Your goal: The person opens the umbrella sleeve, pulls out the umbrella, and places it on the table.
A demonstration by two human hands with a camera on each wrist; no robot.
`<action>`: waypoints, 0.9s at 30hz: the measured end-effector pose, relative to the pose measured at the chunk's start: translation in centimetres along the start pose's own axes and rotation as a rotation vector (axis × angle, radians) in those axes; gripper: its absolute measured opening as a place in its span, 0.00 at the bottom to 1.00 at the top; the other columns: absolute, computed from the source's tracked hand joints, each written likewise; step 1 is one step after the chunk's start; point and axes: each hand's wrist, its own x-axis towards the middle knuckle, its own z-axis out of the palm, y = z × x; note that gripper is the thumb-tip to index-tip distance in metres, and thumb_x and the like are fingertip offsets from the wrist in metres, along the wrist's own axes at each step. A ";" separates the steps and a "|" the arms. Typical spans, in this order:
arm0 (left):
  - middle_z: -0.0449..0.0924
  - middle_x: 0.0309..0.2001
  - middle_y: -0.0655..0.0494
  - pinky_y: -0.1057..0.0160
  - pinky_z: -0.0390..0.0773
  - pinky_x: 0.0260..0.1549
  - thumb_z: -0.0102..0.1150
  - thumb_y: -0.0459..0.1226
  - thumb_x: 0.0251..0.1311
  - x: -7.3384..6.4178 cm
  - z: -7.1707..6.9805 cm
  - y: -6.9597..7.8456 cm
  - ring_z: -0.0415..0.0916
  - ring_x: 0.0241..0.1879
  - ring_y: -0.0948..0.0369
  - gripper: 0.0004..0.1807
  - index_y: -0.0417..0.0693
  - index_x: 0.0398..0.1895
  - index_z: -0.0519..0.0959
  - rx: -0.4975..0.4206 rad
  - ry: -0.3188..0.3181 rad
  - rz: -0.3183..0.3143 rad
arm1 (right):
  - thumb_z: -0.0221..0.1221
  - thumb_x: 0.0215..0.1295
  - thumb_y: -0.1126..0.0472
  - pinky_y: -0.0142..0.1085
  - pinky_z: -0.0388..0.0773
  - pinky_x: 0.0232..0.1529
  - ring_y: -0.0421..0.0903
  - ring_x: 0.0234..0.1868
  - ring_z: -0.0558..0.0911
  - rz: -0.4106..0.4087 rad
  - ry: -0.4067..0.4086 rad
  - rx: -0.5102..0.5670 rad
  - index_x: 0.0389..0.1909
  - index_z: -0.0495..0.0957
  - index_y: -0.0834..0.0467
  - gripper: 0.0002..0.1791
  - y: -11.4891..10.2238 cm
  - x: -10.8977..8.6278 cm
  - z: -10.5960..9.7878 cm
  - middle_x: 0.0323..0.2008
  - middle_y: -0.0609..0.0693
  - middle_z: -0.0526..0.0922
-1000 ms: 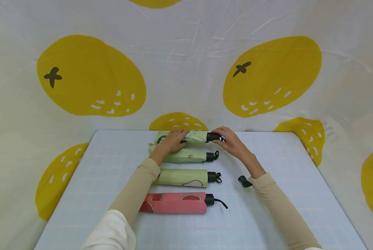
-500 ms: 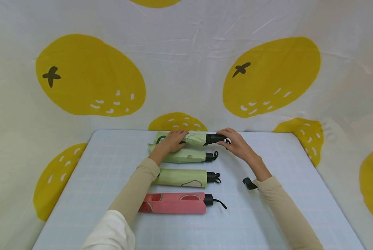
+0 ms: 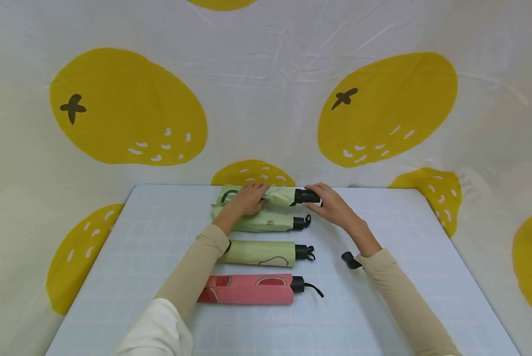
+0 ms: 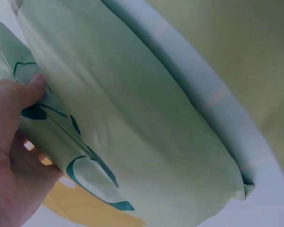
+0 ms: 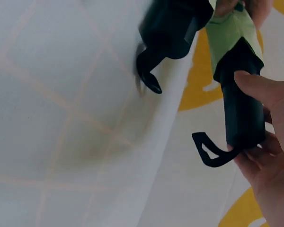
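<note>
At the far edge of the table lies a folded green umbrella (image 3: 281,196) with dark green outlines. My left hand (image 3: 248,198) grips its fabric body, thumb on the near face in the left wrist view. Its black handle (image 5: 244,109) is held in my right hand (image 3: 332,203), thumb on top and fingers beneath, while a wrist strap (image 5: 210,156) dangles from the end. Just nearer lies a second green umbrella (image 3: 270,221), partly behind my left wrist. A third green umbrella (image 3: 261,253) and a red watermelon-print umbrella (image 3: 257,289) follow; my left arm covers their left ends.
All handles point right on the pale checked table (image 3: 426,296). A white curtain (image 3: 266,99) with yellow fruit prints hangs behind the far edge. A black wrist camera (image 3: 351,260) sits at the right cuff.
My right hand shifted slightly right along the far umbrella's handle, then a little back left. My left hand stays on the fabric. The other umbrellas have not moved.
</note>
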 end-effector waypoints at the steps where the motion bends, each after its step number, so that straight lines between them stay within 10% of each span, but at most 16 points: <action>1: 0.66 0.71 0.41 0.42 0.62 0.70 0.51 0.39 0.79 0.0 0.0 0.1 0.63 0.71 0.41 0.27 0.41 0.75 0.62 0.004 0.005 -0.001 | 0.69 0.66 0.62 0.56 0.75 0.61 0.62 0.60 0.78 0.011 -0.012 -0.019 0.65 0.74 0.68 0.29 -0.2 0.1 0.1 0.58 0.65 0.79; 12: 0.67 0.71 0.41 0.43 0.62 0.71 0.52 0.39 0.78 0.1 0.3 0.8 0.63 0.70 0.41 0.26 0.41 0.74 0.63 0.027 0.044 -0.028 | 0.71 0.65 0.63 0.55 0.77 0.58 0.63 0.57 0.81 -0.064 -0.008 -0.210 0.65 0.72 0.71 0.31 -1.0 1.9 1.3 0.56 0.67 0.81; 27: 0.70 0.67 0.40 0.46 0.63 0.70 0.53 0.41 0.78 -0.3 0.3 0.8 0.69 0.66 0.41 0.27 0.39 0.73 0.64 0.088 0.060 0.052 | 0.70 0.62 0.70 0.60 0.74 0.59 0.66 0.55 0.79 -0.154 0.096 -0.097 0.62 0.73 0.74 0.29 0.0 0.6 2.1 0.53 0.68 0.82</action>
